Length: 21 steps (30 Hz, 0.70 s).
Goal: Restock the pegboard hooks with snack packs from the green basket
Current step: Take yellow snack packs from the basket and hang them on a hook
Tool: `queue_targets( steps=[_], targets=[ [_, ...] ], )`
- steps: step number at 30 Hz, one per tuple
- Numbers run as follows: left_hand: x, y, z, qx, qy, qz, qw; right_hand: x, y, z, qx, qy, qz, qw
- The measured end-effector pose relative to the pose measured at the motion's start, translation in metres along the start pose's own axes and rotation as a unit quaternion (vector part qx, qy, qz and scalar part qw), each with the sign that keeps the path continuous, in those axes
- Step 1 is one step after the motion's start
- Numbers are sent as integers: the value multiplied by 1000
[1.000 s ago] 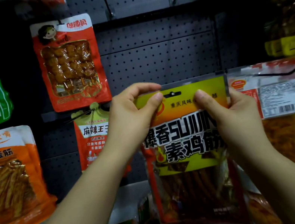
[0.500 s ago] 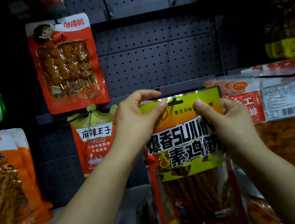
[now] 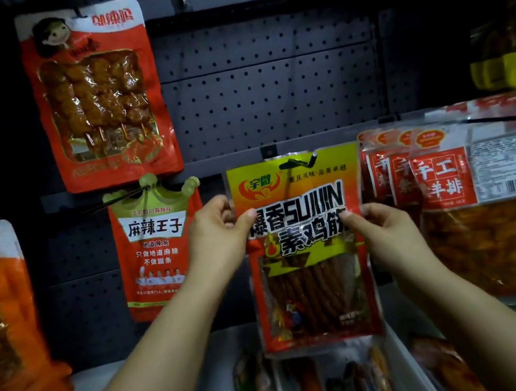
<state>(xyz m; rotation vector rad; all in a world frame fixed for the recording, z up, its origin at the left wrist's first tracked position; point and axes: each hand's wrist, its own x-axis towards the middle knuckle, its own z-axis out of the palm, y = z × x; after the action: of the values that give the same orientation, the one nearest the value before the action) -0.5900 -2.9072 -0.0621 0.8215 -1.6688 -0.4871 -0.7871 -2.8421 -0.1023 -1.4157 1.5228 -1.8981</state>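
Down low, closest of all, are open white trays (image 3: 404,366) with more snacks lying in them. The green basket is not in sight.

A bit farther out, two bare arms reach up. The left hand (image 3: 219,240) pinches the left edge of a yellow and red snack pack (image 3: 305,249), thumb on the front. The right hand (image 3: 391,234) pinches the right edge the same way. The pack is upright between them, just in front of the board.

At the top of the pack, the little hang hole (image 3: 295,163) has the tip of a dark hook (image 3: 310,159) poking through it. It looks like the pack is only just on.

Behind it all is the dark pegboard (image 3: 267,97), with a crown-top orange pack (image 3: 158,244) to the left and a row of red packs (image 3: 455,188) on the right.

What could go wrong? If both hands let go too soon, the pack might slip off the hook tip and drop into the trays. A hard push might tear the thin hole. It might also bump the red packs beside it
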Motion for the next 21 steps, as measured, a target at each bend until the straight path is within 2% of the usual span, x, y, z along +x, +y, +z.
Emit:
queue_targets(
  steps=[6,14,21],
  targets=[
    [37,-26,19,95,27,2,995,44,18,13,-57,8,55,997],
    [84,-57,40,72,18,-31,997,90,33,38,-146,48,62,986],
    [100,-69,50,84,44,-40,995,105,43,56,-128,62,95,985]
  ],
)
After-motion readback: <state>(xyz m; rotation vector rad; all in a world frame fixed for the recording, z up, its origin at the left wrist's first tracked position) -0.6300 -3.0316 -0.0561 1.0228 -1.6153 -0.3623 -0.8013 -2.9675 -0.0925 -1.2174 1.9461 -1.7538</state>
